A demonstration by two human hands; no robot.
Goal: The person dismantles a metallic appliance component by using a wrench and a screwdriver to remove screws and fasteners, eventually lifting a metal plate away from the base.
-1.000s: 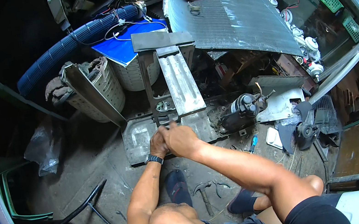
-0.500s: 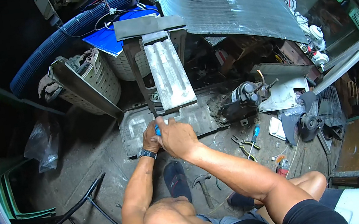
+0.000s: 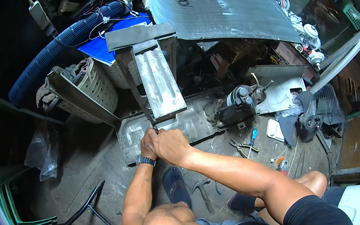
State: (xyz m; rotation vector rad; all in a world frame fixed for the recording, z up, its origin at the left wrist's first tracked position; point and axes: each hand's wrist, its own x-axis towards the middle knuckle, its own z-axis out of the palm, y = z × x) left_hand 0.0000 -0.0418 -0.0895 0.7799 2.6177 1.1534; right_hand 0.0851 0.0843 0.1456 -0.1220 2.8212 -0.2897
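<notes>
My left hand (image 3: 147, 146) and my right hand (image 3: 171, 147) are closed together at the lower end of an upright steel frame (image 3: 125, 67), over the front of a grey metal base plate (image 3: 193, 124); what their fingers hold is hidden. A ribbed pale metal panel (image 3: 158, 80) hangs from the frame's top bar (image 3: 140, 35), just beyond my fingers. A black cylindrical compressor (image 3: 237, 106) stands on the plate's right part. Pliers (image 3: 241, 147), a blue-handled screwdriver (image 3: 252, 136) and a claw hammer (image 3: 205, 197) lie on the floor near my forearms and feet.
Perforated baskets (image 3: 89, 96), a blue rolled mesh (image 3: 38, 64) and a large finned sheet (image 3: 225, 12) fill the back. A leaning metal bar (image 3: 75, 95) stands left. Fan parts (image 3: 307, 126) lie right, a bent black tube (image 3: 83, 211) and clear bag (image 3: 42, 156) left.
The view has shifted slightly. Half a second ago a blue object showed between my fingers; it is now hidden. My hands remain together at the frame's lower end.
</notes>
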